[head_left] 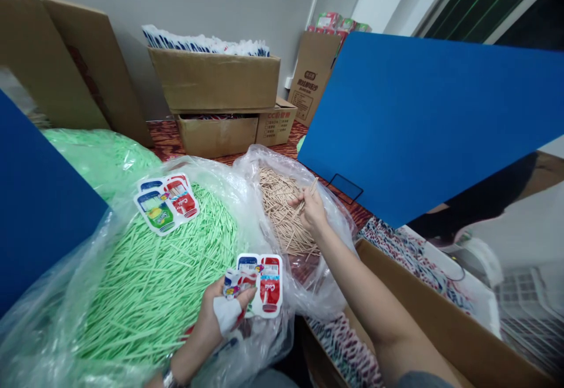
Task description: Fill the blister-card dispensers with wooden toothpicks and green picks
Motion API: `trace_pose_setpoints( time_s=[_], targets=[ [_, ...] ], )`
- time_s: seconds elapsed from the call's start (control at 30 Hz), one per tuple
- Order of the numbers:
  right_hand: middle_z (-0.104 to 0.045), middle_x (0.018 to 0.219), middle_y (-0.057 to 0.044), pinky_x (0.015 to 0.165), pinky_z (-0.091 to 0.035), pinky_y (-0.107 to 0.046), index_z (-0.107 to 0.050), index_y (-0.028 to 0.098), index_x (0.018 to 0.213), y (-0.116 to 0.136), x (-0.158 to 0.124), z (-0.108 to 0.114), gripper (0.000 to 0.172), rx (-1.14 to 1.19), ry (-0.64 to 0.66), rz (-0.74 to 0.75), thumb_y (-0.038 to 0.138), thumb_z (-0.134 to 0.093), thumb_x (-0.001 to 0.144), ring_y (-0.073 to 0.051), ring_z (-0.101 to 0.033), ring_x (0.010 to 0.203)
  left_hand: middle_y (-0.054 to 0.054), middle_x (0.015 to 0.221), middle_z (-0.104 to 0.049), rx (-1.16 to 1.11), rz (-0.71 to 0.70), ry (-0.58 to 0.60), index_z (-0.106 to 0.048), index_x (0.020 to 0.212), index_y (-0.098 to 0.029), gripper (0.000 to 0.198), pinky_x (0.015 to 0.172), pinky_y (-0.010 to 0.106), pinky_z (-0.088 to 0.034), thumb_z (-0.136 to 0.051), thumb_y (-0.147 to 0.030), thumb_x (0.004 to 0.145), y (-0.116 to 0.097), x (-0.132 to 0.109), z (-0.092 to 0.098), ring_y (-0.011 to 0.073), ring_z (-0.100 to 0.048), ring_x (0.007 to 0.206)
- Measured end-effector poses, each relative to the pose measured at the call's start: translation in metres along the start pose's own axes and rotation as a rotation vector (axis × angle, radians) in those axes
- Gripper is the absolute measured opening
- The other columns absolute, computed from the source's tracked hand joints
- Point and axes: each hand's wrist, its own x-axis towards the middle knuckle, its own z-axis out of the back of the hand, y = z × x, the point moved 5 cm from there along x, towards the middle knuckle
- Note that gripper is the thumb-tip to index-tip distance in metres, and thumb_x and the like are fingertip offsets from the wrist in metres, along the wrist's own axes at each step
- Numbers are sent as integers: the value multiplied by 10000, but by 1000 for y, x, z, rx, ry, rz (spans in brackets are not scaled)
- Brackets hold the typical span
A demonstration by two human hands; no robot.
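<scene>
My left hand (pixel 210 316) is closed around a stack of drink-shaped printed packets (pixel 269 288), with red cola and blue pictures on them. A white patch of the packets folds over beside the thumb. Below this hand spreads a clear plastic bag heaped with thin green sticks (pixel 158 282). Over a second clear bag of thin beige sticks (pixel 282 194), my right hand (pixel 312 208) pinches a few beige sticks (pixel 314 185) that poke up past the fingers. More printed packets (pixel 170 203) lie on top of the green sticks.
A cardboard box (pixel 215 82) filled with packets stands on other boxes by the wall. Blue panels (pixel 436 117) flank both sides. To my right an open carton (pixel 423 305) sits beside a white tray of striped pieces (pixel 396 253). Another green-filled bag (pixel 101 153) lies behind left.
</scene>
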Motion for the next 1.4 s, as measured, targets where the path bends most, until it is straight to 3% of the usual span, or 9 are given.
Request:
trace_pose_setpoints(
  time_s=[0.17,0.27,0.37,0.6,0.77,0.97,1.1,1.27,1.4],
  targets=[
    [-505,634,101,658,-568,-295,-485,245,910,38,-83,-61,258,404,256,-121,392,-665,797,-72,-541,540,52,781,-724,22,-122,17,-677,851,-130,272,582,244,-501,-730,-356,709,-13,5,-1,172,-634,644],
    [-511,657,95,716,-574,-317,-483,245,912,49,-123,-85,208,460,328,-152,363,-635,835,-65,-545,567,38,784,-699,58,-213,-9,-661,849,-137,219,626,250,-495,-709,-322,742,-18,8,4,172,-619,689],
    [-512,675,90,745,-576,-341,-480,249,934,47,-143,-96,193,448,365,-108,382,-601,863,-68,-552,585,17,728,-649,164,-301,-59,-637,788,-140,162,607,235,-460,-702,-285,752,-19,9,12,151,-573,659],
    [-517,714,75,746,-579,-342,-477,253,972,28,-148,-103,197,360,339,-71,414,-555,889,-73,-550,606,-35,613,-490,438,-514,-138,-519,641,-168,219,555,222,-360,-662,-246,787,-31,3,19,114,-453,573],
    [-504,713,72,745,-573,-348,-460,251,977,25,-150,-104,163,290,323,-10,398,-502,921,-79,-549,607,-22,626,-490,490,-631,-154,-522,639,-169,225,566,234,-351,-610,-245,831,-42,-2,17,120,-452,573],
    [-527,793,56,889,-512,-405,-436,249,999,27,-164,-100,83,112,405,221,323,-414,969,-92,-609,694,-26,620,-497,461,-543,-150,-546,680,-164,183,550,231,-349,-630,-267,806,-39,-2,15,123,-451,567],
    [-526,778,60,913,-495,-424,-426,255,1007,25,-168,-98,67,150,394,219,296,-379,982,-100,-625,720,-26,634,-494,458,-515,-133,-532,688,-166,192,557,233,-347,-605,-285,820,-37,-2,13,123,-443,578],
    [-526,774,56,879,-510,-415,-431,246,1003,26,-170,-100,78,147,397,232,313,-411,969,-108,-631,718,-51,604,-378,483,-520,-146,-395,603,-186,294,538,229,-307,-604,-243,801,-35,0,14,105,-364,558],
    [-544,773,56,893,-497,-417,-426,250,1002,26,-172,-99,74,99,397,250,314,-418,965,-115,-639,728,-48,626,-388,433,-482,-143,-396,637,-189,260,550,227,-314,-597,-225,799,-31,0,16,108,-374,583]
  ],
)
